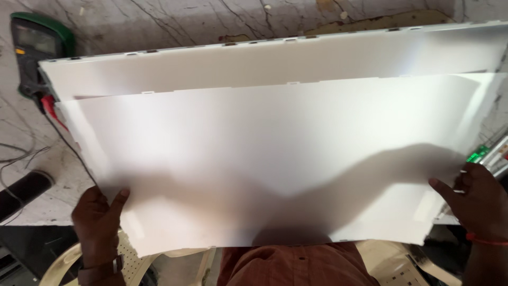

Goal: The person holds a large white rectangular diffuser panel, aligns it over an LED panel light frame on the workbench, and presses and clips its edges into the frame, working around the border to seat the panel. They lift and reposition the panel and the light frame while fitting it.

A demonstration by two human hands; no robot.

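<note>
From the head camera I see both hands gripping one big white sheet [275, 159], thin and slightly glossy, held out flat in front of the body. My left hand [98, 220] pinches the near left corner, thumb on top and fingers underneath; my right hand [476, 201] clamps the near right edge the same way, with a red band on that wrist. Neither hand is loose or empty. The sheet's long axis runs left to right, straight across between the two hands, and the rest of it stretches away from me, so the free far edge is well beyond either grip. Both hands sit about equally near the sheet's near edge, one at each end; neither is closer to the middle. Under and just behind the sheet lies a wide white panel [264, 63] with small clips along its rim, lined up along the same left-to-right axis, and the sheet's far edge overlaps its near part. I cannot tell whether the sheet touches the panel or hovers just over it, since glare washes out that seam. The panel rests on a marbled surface [159, 21]. A green meter [37, 42] with red and black leads sits at the far left corner, apart from the sheet. A plastic chair [132, 259] shows below.
</note>
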